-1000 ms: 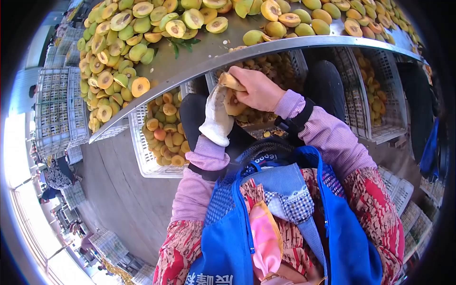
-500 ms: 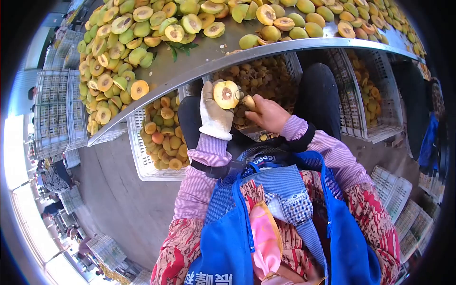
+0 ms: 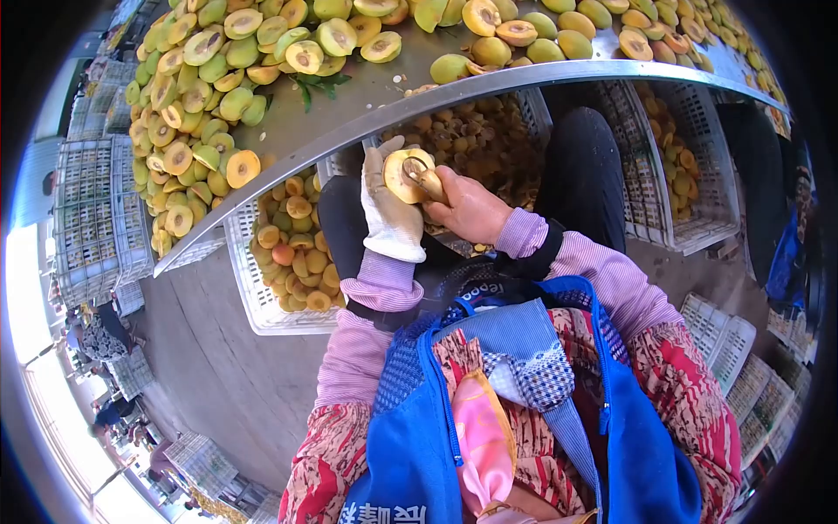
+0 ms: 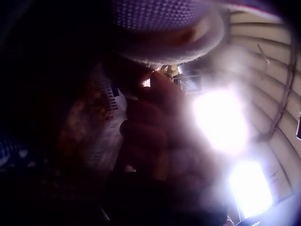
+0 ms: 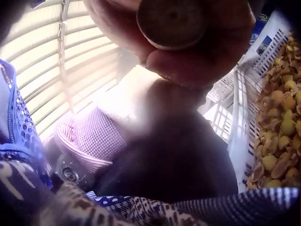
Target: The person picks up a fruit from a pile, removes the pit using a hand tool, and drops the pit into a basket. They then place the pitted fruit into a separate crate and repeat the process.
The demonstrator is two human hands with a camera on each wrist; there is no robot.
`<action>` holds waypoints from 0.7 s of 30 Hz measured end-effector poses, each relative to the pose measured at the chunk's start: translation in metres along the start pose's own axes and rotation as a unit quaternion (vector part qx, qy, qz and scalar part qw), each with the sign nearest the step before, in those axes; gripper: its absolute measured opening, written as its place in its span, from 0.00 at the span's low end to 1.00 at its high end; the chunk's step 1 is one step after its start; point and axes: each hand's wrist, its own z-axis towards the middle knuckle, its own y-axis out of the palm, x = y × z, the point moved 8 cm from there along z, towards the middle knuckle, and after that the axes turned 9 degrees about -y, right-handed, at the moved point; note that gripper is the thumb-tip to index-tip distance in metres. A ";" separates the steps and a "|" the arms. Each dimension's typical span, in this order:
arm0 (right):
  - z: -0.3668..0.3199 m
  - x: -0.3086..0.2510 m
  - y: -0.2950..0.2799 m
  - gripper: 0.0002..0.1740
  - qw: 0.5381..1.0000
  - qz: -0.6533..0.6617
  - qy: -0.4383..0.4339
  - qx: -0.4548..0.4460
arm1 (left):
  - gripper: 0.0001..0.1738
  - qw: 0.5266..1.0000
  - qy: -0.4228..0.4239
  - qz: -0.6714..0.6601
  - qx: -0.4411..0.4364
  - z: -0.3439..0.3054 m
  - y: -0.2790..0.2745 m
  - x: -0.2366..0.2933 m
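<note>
In the head view the gloved left hand [image 3: 390, 210] holds a cut fruit half [image 3: 402, 177], its pale face turned up and toward the right hand. The bare right hand [image 3: 476, 208] grips a wooden-handled tool [image 3: 430, 183], whose looped metal end lies against the middle of the fruit's cut face. From the right wrist view, the round end of the handle [image 5: 171, 21] shows within the curled fingers of the right hand [image 5: 197, 61]. The left wrist view is dark and blurred; the fruit cannot be made out there.
A metal table [image 3: 349, 105] with heaped fruit halves [image 3: 201, 105] curves across the top. Below its edge stand a crate of fruit [image 3: 279, 319] at the left, one between the knees [image 3: 534, 109] and one at the right [image 3: 672, 229]. Stacked crates [image 3: 87, 210] stand far left.
The hands were close together over the fruit, then parted with the cut face showing. Now the right hand has come back left, bringing the tool's loop onto the fruit.
</note>
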 end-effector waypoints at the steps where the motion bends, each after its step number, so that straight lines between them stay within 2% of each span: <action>1: -0.001 -0.001 0.001 0.19 1.000 0.006 0.011 -0.020 | 0.28 1.000 -0.003 0.001 0.000 -0.001 -0.001 -0.002; 3: 0.000 0.003 0.002 0.19 0.999 0.012 0.023 -0.040 | 0.30 0.999 0.010 -0.030 -0.002 -0.001 -0.001 -0.003; 7: 0.003 0.006 0.002 0.18 0.998 0.004 -0.015 -0.064 | 0.32 0.999 0.013 -0.032 -0.002 0.002 -0.003 -0.003; 10: 0.001 0.001 -0.002 0.18 0.997 -0.010 -0.026 -0.072 | 0.29 0.998 0.003 -0.055 0.009 0.006 -0.007 -0.009; 15: -0.001 0.016 0.004 0.17 0.998 -0.006 -0.012 -0.069 | 0.23 0.994 0.077 0.070 0.014 0.004 -0.006 -0.002; 17: -0.002 0.015 0.009 0.17 0.996 0.073 0.015 -0.047 | 0.20 0.995 0.078 0.061 -0.001 0.003 -0.005 -0.004; 19: 0.000 0.020 0.015 0.16 0.997 0.073 -0.007 -0.023 | 0.16 0.988 0.133 0.072 0.022 0.000 -0.003 0.006; 21: 0.002 0.024 0.016 0.16 0.999 0.044 -0.004 0.004 | 0.14 0.993 0.115 0.029 -0.003 0.011 -0.010 0.000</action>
